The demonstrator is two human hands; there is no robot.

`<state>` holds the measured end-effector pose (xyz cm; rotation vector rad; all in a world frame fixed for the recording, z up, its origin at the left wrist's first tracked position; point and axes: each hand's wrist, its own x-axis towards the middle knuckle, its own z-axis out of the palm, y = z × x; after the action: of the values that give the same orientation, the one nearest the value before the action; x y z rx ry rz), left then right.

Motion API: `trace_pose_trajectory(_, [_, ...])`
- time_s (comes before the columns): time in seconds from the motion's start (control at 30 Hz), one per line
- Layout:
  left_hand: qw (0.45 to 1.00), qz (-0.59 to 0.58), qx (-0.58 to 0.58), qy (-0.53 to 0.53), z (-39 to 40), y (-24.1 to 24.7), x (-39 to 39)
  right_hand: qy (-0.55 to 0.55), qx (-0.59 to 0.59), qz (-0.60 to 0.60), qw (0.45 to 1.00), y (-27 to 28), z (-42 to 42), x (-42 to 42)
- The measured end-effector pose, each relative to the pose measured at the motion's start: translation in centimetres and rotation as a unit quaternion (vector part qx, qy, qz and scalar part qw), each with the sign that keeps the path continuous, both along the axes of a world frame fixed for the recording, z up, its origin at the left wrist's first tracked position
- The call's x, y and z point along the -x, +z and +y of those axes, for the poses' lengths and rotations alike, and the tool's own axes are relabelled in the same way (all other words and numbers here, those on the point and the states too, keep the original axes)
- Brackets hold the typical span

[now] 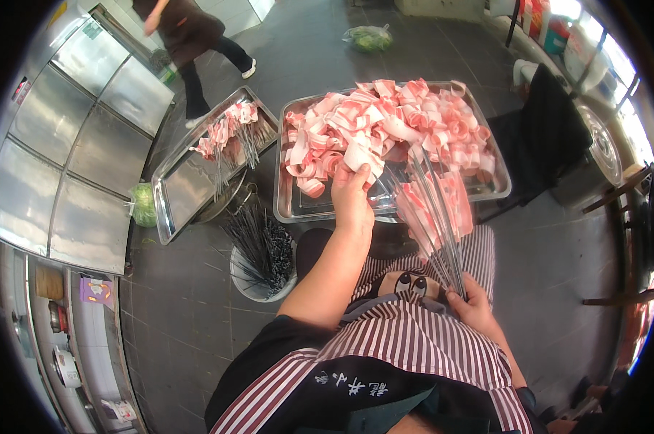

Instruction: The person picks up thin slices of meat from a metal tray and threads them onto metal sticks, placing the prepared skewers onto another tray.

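A heap of thin raw meat slices (332, 122), pink with white fat, fills much of a steel tray (395, 207) before me. At the tray's near edge my left hand (354, 195) pinches one pale meat slice (362, 154). My right hand (471, 304), over my striped apron, grips the lower ends of a bundle of metal skewers (441, 238). Several of these carry threaded meat slices (460, 200) near the tray's near rim. A second steel tray (167, 217) to the left holds finished meat skewers (232, 133). Loose skewers (251, 244) stand in a white bucket (251, 285).
Steel cabinet doors (61, 157) and a shelf line the left. A person (188, 38) stands beyond the left tray. Bagged green vegetables lie on the floor ahead (371, 39) and by the cabinet (143, 204). A dark-draped chair (528, 135) and a large lidded pot (582, 168) are on the right.
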<state>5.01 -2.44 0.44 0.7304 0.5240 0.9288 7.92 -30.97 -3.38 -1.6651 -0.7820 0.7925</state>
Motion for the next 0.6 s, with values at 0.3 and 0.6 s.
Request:
trace_pose_trajectory(0.3, [0.985, 0.003, -0.168, 0.043, -1.2, 0.5, 0.2, -0.026, 0.010, 0.052, 0.998, 0.1, 0.3, 0.3])
trace_pose_trajectory(0.6, [0.990, 0.014, -0.139, 0.011, -2.0, -0.1, 1.0, -0.032, 0.013, 0.069, 0.997, 0.5, 0.6, 0.4])
